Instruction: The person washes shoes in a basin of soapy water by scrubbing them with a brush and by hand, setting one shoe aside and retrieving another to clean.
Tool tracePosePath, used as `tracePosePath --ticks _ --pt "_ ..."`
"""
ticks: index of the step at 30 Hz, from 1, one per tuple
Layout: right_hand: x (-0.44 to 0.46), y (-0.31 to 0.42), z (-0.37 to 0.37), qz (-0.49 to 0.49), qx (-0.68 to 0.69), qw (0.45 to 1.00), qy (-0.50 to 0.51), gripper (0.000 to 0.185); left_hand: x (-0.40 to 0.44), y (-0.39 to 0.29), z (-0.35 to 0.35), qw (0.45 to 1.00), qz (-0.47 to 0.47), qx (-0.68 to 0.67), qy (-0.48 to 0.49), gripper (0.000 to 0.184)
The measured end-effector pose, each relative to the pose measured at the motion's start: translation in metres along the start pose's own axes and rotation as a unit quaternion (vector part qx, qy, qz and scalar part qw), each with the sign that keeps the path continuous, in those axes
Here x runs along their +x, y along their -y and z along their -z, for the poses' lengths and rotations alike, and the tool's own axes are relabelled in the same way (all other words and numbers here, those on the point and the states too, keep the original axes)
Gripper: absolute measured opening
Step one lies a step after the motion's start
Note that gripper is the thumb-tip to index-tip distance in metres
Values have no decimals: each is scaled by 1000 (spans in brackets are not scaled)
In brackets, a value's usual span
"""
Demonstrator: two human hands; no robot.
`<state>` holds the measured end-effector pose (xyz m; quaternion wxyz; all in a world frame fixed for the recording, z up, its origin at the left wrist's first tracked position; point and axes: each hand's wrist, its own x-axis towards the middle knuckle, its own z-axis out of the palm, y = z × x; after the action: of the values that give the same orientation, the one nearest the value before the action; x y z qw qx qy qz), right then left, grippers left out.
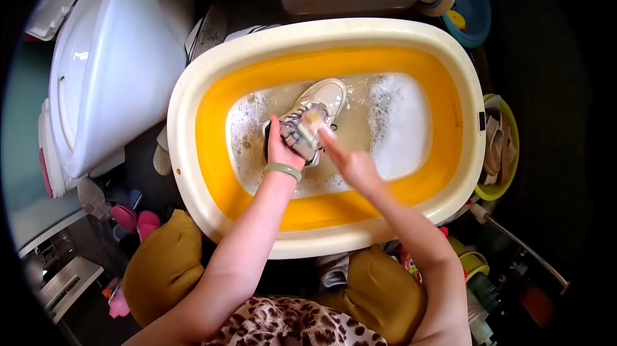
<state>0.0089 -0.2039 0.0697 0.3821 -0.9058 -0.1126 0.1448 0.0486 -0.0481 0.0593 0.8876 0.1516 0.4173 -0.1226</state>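
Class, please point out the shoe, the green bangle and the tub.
Shoe [325, 96]: head view, on the pale toe.
Green bangle [283, 168]: head view, on the upper face of the band.
Tub [308, 243]: head view, on the cream rim nearest the wearer.

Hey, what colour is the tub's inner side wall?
The inner side wall is orange-yellow, best seen in the head view.

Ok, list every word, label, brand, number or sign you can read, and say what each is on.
None can be read.
Shoe: no lettering can be made out.
Dark patch on the tub's rim: too small to tell if it bears text.
Colourful item by the right knee: too small and blurred to read.
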Motion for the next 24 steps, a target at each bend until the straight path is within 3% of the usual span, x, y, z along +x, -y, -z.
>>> tracePosePath --ticks 2,6,9,11,12,14,15,17,19,22,24 --pt "38 -15 11 -115 -41 993 -2 36 0 4 -2 1000 -8 17 12 57" --pt "27 -8 -2 -110 9 994 -26 37 -2 5 -8 1000 4 -9 12 57" --pt "-20 19 -25 54 141 980 -128 39 -5 -8 -8 999 33 9 -42 67" --pt "-37 26 -9 -1 69 998 -12 40 -4 -5 5 1000 16 9 -6 67" --pt "-29 18 -5 -2 69 997 -17 40 -2 -3 3 999 2 9 46 66" --pt "7 -8 2 -17 -91 996 18 42 -3 -3 -1 1000 6 4 10 64" --pt "22 -15 6 -14 -89 996 16 42 -2 -2 0 1000 -6 11 6 65" --pt "41 -31 12 -96 -187 978 19 45 -6 -2 -3 999 -20 26 -6 66" --pt "40 -69 20 -100 -167 976 -93 47 -10 -6 8 1000 -11 11 26 67" --pt "33 -100 26 -164 -128 969 -137 50 -20 -12 17 999 -18 6 33 70" --pt "24 -107 4 -180 -120 972 -91 54 -26 -14 20 998 -41 -19 33 71"
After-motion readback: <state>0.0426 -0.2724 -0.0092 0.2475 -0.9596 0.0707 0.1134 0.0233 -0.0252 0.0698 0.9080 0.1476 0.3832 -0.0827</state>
